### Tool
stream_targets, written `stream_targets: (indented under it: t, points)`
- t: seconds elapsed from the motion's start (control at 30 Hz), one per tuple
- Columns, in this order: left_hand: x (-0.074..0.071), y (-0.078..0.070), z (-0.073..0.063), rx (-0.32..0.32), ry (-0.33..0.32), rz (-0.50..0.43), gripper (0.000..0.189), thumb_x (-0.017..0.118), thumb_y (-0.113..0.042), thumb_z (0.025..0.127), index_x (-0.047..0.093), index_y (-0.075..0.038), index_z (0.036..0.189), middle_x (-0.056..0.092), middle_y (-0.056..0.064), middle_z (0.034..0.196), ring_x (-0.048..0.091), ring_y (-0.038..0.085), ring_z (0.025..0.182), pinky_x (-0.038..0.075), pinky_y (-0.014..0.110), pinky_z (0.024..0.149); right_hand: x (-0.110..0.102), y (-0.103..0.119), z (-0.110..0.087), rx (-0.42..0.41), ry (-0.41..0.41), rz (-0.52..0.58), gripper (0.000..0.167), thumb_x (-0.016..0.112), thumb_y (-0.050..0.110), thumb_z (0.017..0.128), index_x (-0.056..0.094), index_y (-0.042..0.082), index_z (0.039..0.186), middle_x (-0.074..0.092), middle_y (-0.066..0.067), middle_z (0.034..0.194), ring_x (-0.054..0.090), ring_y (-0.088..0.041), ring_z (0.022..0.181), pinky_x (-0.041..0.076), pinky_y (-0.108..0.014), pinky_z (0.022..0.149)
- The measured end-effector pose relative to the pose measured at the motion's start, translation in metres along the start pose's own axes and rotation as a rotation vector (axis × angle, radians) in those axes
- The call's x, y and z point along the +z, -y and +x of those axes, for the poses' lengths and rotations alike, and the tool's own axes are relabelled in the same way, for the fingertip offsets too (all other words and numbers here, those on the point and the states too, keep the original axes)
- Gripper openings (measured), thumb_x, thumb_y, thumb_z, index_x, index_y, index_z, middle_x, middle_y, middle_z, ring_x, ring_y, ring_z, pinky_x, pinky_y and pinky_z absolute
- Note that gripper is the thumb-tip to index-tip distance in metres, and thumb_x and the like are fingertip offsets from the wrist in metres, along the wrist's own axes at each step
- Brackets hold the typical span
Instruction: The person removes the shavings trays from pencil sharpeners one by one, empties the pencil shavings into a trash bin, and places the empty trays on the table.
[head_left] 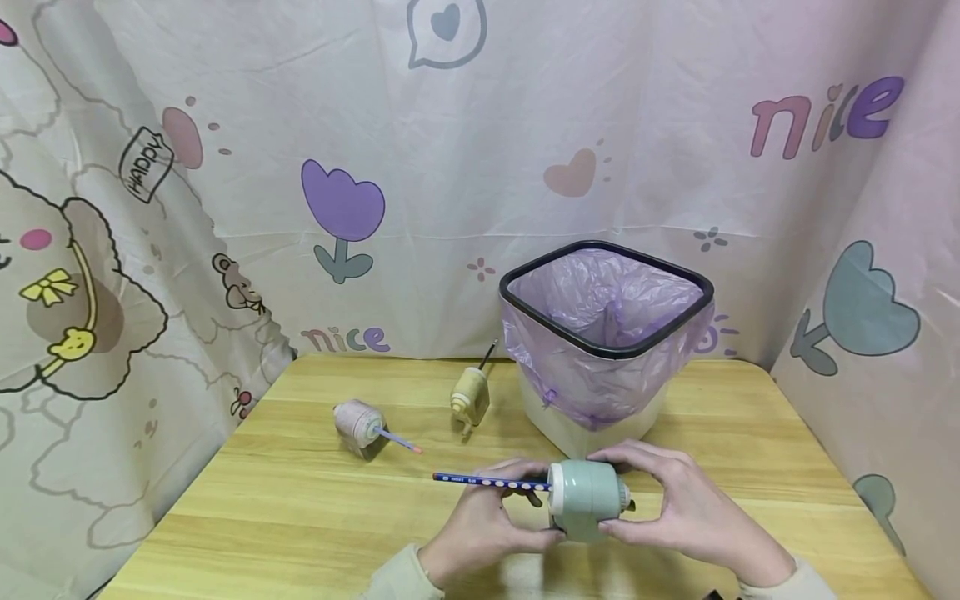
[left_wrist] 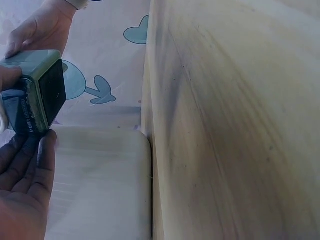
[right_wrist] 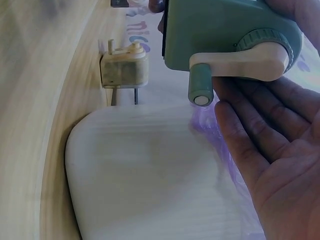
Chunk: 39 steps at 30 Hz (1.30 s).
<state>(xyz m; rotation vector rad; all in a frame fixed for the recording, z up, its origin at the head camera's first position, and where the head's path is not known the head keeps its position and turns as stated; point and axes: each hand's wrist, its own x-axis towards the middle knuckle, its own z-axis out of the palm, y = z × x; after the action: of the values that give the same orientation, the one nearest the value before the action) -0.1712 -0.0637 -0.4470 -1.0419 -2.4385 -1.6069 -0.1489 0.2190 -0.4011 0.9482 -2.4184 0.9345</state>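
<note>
The green sharpener [head_left: 587,498] is between the two hands at the near side of the desk [head_left: 300,508], right of centre; the left wrist view shows its dark base facing the desk with a gap beneath. Its long axis runs left to right, and the blue pencil [head_left: 487,482] carries on that line, jutting left from the white front over the left hand [head_left: 491,517]. On the right end sits the crank [right_wrist: 235,64], its arm reaching from the hub toward the base.

That line seems the relation that matters most: pencil on the left hand's side, crank on the right's, so the right hand [head_left: 686,504] is the nearer one for turning.

Both grips are partly open, only as wide as the body. The left has its thumb on the near side and fingers on the far side; the right clasps the crank end the same way. A right fingertip lies close to the crank knob [right_wrist: 201,82]; contact cannot be told.

Just beyond stands the bin [head_left: 558,421], lined with a purple bag [head_left: 540,367]. To its left is the yellow sharpener [head_left: 471,390], its pencil pointing far and right; further left, the pink sharpener [head_left: 358,425] has its pencil pointing right and near.
</note>
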Motion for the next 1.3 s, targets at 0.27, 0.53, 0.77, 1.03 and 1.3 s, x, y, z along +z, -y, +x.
stream_targets:
  t: [0.27,0.53,0.77,1.03,1.3]
  points:
    - [-0.0004,0.0004,-0.0001,-0.003,0.003,-0.044,0.061,0.096,-0.02,0.077,0.072,-0.022,0.133,0.076,-0.005,0.127,0.071,0.007,0.109,0.061,0.029,0.101,-0.0009,0.0001,-0.001,-0.002,0.002,0.004,0.065,0.1,0.037,0.074,0.069,0.033,0.131,0.074,0.021,0.116,0.07,0.0,0.102,0.061,-0.026,0.088]
    - [0.0011,0.0011,-0.0001,-0.017,0.004,-0.066,0.06,0.097,-0.019,0.078,0.072,-0.025,0.132,0.076,-0.007,0.125,0.073,0.013,0.108,0.061,0.029,0.101,-0.0023,-0.0008,-0.0017,0.002,0.008,-0.002,0.065,0.1,0.037,0.074,0.069,0.033,0.132,0.074,0.022,0.116,0.07,0.001,0.101,0.061,-0.027,0.088]
    - [0.0006,0.0026,0.0003,0.055,0.014,-0.02,0.058,0.096,-0.02,0.079,0.073,-0.022,0.132,0.076,-0.006,0.127,0.072,0.007,0.113,0.061,0.028,0.102,-0.0038,-0.0017,-0.002,0.012,0.017,-0.001,0.065,0.099,0.038,0.074,0.07,0.034,0.131,0.074,0.022,0.116,0.07,0.001,0.102,0.061,-0.027,0.088]
    - [-0.0002,0.004,0.0021,0.126,-0.003,0.065,0.059,0.097,-0.023,0.078,0.073,-0.025,0.131,0.077,-0.009,0.125,0.072,0.006,0.114,0.06,0.028,0.102,-0.0065,-0.0004,-0.0025,0.055,0.058,-0.005,0.063,0.098,0.04,0.076,0.07,0.035,0.132,0.073,0.023,0.117,0.07,0.002,0.104,0.062,-0.029,0.089]
    - [0.0001,0.0042,0.002,0.135,-0.019,0.064,0.059,0.098,-0.022,0.077,0.074,-0.026,0.13,0.078,-0.009,0.122,0.073,0.005,0.111,0.061,0.029,0.1,-0.0087,-0.0024,-0.0023,0.043,0.078,0.01,0.063,0.097,0.039,0.077,0.07,0.034,0.133,0.074,0.022,0.118,0.071,0.0,0.105,0.062,-0.029,0.089]
